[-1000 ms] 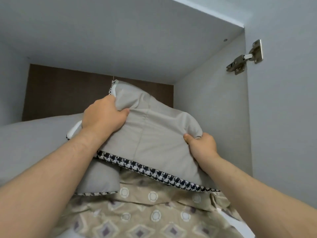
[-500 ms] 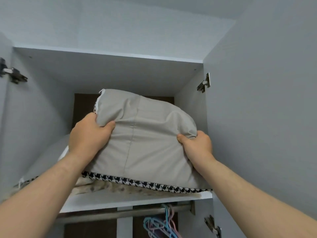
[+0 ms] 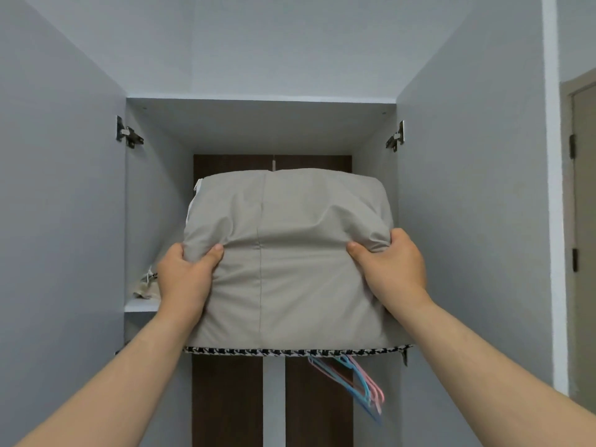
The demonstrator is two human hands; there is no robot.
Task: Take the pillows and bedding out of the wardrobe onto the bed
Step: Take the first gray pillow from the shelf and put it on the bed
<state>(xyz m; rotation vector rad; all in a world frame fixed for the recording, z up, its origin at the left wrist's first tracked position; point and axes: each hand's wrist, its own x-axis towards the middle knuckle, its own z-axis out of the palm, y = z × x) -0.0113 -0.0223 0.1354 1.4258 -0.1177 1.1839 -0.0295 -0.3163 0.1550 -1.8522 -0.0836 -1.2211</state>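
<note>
A beige pillow (image 3: pixel 290 253) with a black-and-white houndstooth trim along its lower edge hangs in the air in front of the open wardrobe's top shelf (image 3: pixel 142 305). My left hand (image 3: pixel 185 279) grips its left side and my right hand (image 3: pixel 392 269) grips its right side, fabric bunched under both thumbs. A bit of patterned bedding (image 3: pixel 145 285) shows on the shelf at the left, behind my left hand. The pillow hides most of the shelf. The bed is not in view.
Both grey wardrobe doors (image 3: pixel 61 221) stand open to either side, with metal hinges (image 3: pixel 127 135) at the top. Blue and pink hangers (image 3: pixel 358 385) hang below the shelf. A room door (image 3: pixel 583 221) is at the far right.
The pillow has come off the shelf toward me, held by both hands. My view has backed away from the shelf, so the whole wardrobe opening and the hangers now show.
</note>
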